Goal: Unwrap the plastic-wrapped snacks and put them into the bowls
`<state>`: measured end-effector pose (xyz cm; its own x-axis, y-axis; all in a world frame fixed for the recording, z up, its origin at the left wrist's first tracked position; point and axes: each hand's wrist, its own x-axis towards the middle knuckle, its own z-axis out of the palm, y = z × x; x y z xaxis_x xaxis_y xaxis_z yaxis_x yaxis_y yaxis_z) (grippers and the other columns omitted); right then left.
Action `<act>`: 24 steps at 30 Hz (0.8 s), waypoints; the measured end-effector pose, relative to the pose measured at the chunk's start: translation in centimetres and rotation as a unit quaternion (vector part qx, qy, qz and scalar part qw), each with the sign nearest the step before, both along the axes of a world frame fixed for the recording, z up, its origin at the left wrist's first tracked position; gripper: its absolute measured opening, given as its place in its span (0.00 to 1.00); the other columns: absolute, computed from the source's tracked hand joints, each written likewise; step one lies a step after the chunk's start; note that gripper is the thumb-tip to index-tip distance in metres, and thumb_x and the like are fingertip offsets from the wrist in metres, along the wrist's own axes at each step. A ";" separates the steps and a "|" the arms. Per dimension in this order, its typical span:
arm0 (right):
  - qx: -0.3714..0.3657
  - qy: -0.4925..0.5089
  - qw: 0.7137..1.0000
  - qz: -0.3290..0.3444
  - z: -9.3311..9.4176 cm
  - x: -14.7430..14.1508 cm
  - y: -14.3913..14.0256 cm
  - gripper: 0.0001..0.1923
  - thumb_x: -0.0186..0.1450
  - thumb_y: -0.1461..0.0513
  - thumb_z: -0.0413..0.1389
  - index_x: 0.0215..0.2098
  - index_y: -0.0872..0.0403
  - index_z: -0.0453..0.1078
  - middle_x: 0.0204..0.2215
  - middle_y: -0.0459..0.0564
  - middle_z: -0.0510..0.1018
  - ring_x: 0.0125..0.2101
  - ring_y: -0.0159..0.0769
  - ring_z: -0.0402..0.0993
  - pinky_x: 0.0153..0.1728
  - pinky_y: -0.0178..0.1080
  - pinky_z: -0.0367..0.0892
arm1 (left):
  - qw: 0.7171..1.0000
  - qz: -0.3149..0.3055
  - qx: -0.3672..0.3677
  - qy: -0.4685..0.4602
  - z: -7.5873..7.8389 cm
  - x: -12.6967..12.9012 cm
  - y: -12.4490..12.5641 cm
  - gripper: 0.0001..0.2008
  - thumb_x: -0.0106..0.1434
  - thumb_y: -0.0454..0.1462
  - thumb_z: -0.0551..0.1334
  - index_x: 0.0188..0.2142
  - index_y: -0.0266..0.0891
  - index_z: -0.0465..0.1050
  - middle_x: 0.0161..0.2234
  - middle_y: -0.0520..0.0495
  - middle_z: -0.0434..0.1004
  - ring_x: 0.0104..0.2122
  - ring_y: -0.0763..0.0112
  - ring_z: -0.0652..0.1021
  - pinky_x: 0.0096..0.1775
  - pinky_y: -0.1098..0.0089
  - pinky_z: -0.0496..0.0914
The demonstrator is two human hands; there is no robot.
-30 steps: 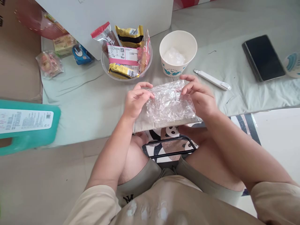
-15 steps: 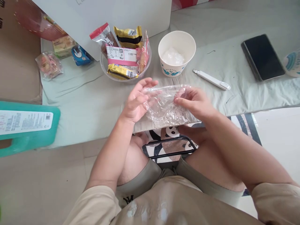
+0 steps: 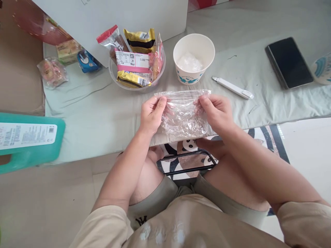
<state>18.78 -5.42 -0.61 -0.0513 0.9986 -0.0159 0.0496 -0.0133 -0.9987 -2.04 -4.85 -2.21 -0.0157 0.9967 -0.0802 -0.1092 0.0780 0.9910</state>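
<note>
A clear, crinkled plastic bag (image 3: 184,119) is stretched between my two hands over the front edge of the cloth-covered table. My left hand (image 3: 152,113) pinches its upper left side, thumb on top. On the opposite side my right hand (image 3: 217,109) grips the bag the same way. Just beyond the bag stands a white paper cup (image 3: 189,78) with blue leaf marks, holding crumpled clear plastic (image 3: 190,62). To its left is a clear round tub (image 3: 121,83) full of packaged snacks (image 3: 134,62).
A white box cutter (image 3: 232,88) lies right of the cup, and a black phone (image 3: 289,63) farther right, beside another cup (image 3: 323,69). Several wrapped snacks (image 3: 53,72) sit at the left. A green jug (image 3: 55,137) lies on the left edge. A white box (image 3: 144,13) stands behind.
My left hand has closed from spread fingers into a pinch on the bag. The bag's top edge is now straighter and pulled wider, and my right hand has shifted slightly right.
</note>
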 end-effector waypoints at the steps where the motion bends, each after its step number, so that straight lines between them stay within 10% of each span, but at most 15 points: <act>1: 0.003 0.003 1.000 0.002 0.1 0.0 0.0 0.28 0.62 0.35 0.61 0.29 0.50 0.75 0.22 0.45 0.77 0.25 0.33 0.74 0.29 0.38 0.70 | 1.000 -0.002 -0.004 -0.007 0.1 0.1 0.0 0.29 0.55 0.64 0.70 0.36 0.42 0.77 0.26 0.50 0.80 0.22 0.69 0.82 0.18 0.75 0.68; 6: -0.055 -0.027 0.991 0.123 1.1 0.2 0.0 0.16 0.58 0.50 0.70 0.30 0.52 0.73 0.23 0.44 0.77 0.24 0.30 0.71 0.26 0.35 0.67 | 0.997 -0.023 -0.040 -0.062 1.0 -0.3 0.0 0.26 0.56 0.61 0.71 0.38 0.43 0.74 0.31 0.49 0.82 0.32 0.64 0.86 0.26 0.72 0.76; 12: -0.026 -0.003 0.997 0.067 1.2 0.0 -0.1 0.14 0.61 0.54 0.67 0.29 0.51 0.69 0.22 0.42 0.74 0.22 0.29 0.69 0.24 0.35 0.65 | 0.978 -0.171 -0.095 -0.068 1.4 -0.7 -0.3 0.31 0.48 0.43 0.78 0.50 0.43 0.73 0.36 0.48 0.86 0.33 0.64 0.86 0.32 0.70 0.80; 24: -0.007 -0.053 0.998 -0.029 0.6 1.0 0.3 0.15 0.66 0.51 0.66 0.32 0.49 0.69 0.22 0.41 0.72 0.16 0.25 0.60 0.15 0.35 0.57 | 0.998 -0.047 -0.043 0.013 0.1 -1.2 0.5 0.14 0.55 0.39 0.65 0.41 0.42 0.71 0.34 0.50 0.81 0.25 0.76 0.78 0.25 0.76 0.73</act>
<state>19.82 -5.15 -0.05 0.0096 0.9995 -0.0314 0.1536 -0.0325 -0.9876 -3.20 -4.39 -2.12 0.0745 0.9833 -0.1659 -0.0721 0.1713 0.9826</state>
